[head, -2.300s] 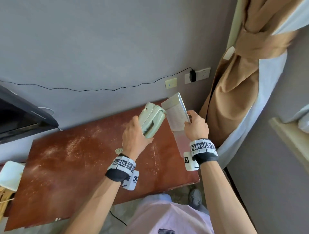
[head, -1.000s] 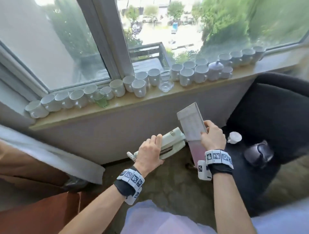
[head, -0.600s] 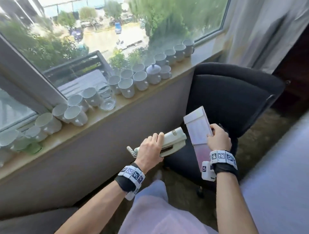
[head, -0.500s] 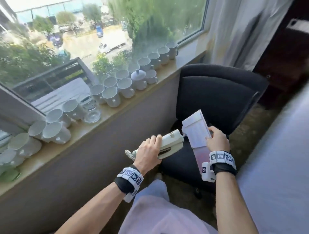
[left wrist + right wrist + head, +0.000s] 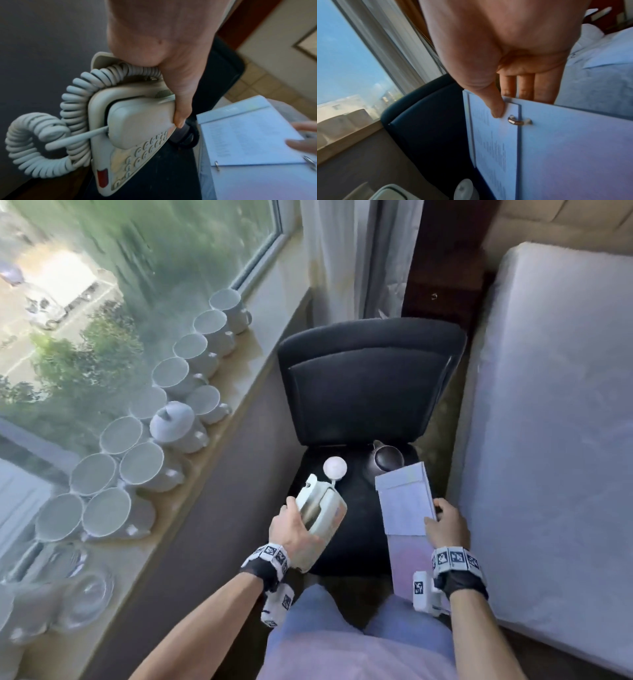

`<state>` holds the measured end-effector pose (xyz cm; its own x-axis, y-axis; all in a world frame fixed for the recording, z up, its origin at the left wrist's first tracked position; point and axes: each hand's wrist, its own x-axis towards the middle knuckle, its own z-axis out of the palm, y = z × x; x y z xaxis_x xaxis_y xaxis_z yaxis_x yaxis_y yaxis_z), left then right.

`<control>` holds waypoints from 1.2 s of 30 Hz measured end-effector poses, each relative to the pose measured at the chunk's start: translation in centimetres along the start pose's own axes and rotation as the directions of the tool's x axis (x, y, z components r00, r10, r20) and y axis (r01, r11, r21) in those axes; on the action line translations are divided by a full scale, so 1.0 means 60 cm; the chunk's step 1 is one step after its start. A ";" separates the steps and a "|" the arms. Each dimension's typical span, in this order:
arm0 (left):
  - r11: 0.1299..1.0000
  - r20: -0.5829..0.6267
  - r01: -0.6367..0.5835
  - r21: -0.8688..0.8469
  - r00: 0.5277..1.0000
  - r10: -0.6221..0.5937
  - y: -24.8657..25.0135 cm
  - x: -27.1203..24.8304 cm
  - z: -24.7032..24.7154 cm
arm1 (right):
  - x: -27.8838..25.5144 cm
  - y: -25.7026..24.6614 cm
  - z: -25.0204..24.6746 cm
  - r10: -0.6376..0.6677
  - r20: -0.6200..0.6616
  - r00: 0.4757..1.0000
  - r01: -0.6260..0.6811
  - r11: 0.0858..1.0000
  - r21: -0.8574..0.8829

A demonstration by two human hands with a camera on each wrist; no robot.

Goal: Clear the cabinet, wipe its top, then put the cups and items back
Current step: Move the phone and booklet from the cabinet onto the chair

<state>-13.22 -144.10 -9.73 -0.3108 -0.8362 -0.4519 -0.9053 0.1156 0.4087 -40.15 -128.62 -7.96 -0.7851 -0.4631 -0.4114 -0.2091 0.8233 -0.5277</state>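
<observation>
Both hands have swung from the cabinet side of the room round to the window corner, and now hang over the black chair (image 5: 370,392); the load is unchanged. Left hand (image 5: 297,531) is clamped round a cream telephone (image 5: 321,513), thumb pressed on the handset in the left wrist view, coiled cord (image 5: 51,136) dangling loose beside it; right hand (image 5: 445,529) pinches a pale ring binder (image 5: 406,505) by its edge, thumb on the printed page, fingers behind.

Judgement: clearing stage, not yet wiping; these two items look to be the next to set down on the chair seat, which is just below them.

Seat already carries a small white lid-like piece (image 5: 335,466) and a dark metal jug (image 5: 387,458), both near the backrest; binder is held just in front of the jug, phone just in front of the white piece; free seat left is toward the front edge.

Room: white cups (image 5: 137,463) stand packed in rows along the window sill (image 5: 274,337), with a lidded white pot (image 5: 176,419) among them and some clear glassware at the near end; mattress (image 5: 555,440) lies at the right, close against the chair; curtain hangs in the corner; cabinet itself is out of view.
</observation>
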 end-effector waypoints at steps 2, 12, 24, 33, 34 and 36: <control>1.000 0.039 0.014 0.022 0.999 -0.015 -0.005 0.027 0.018 | 0.010 0.020 0.018 0.068 -0.007 0.998 -0.068 0.997 0.029; 0.980 0.138 0.165 0.108 0.974 -0.179 -0.010 0.116 0.174 | 0.150 0.165 0.140 0.188 0.128 0.974 -0.190 0.982 0.002; 0.959 0.216 0.276 0.065 0.934 -0.284 0.004 0.197 0.383 | 0.295 0.289 0.264 0.169 0.418 0.893 -0.240 0.963 0.123; 0.885 0.239 0.436 -0.166 0.888 -0.393 -0.072 0.202 0.446 | 0.361 0.350 0.279 0.257 0.421 0.870 -0.299 0.954 0.035; 0.882 0.238 0.442 -0.163 0.885 -0.400 -0.084 0.203 0.446 | 0.370 0.355 0.284 0.262 0.416 0.871 -0.304 0.952 0.035; 0.892 0.235 0.434 -0.127 0.887 -0.398 -0.110 0.212 0.446 | 0.388 0.359 0.293 0.261 0.419 0.870 -0.304 0.952 0.040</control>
<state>-18.93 -141.15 -39.37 0.0171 -0.6616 -0.7496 -0.9057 -0.3279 0.2687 -52.69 -127.42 -41.99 -0.4931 -0.3257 -0.8067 0.0629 0.9115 -0.4064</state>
